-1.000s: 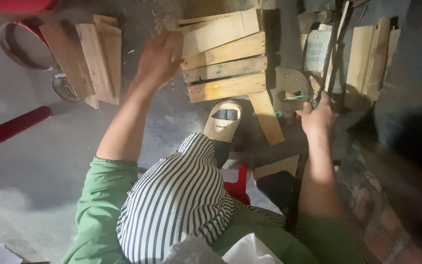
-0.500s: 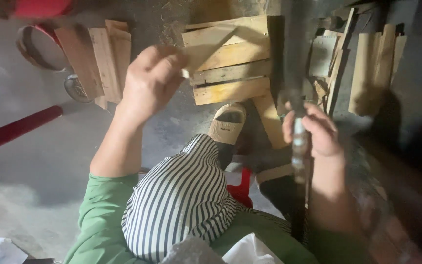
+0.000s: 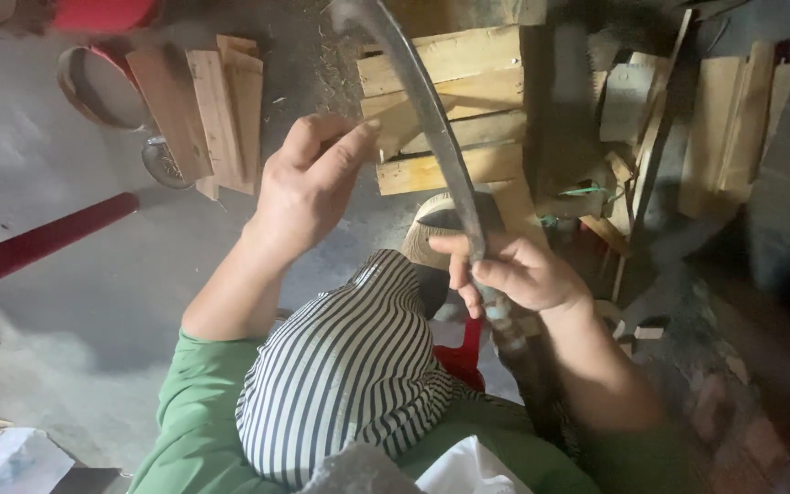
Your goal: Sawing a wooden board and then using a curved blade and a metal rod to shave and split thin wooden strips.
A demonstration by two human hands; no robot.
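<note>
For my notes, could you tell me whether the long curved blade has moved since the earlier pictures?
Yes. The curved blade has swung leftward, now crossing the stacked planks.

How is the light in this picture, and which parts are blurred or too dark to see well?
Head view: light falls from the left onto the grey concrete floor; the right side sinks into deep shadow. The long curved metal blade in the right hand is slightly motion-blurred near its tip; the left hand is sharp.
</note>
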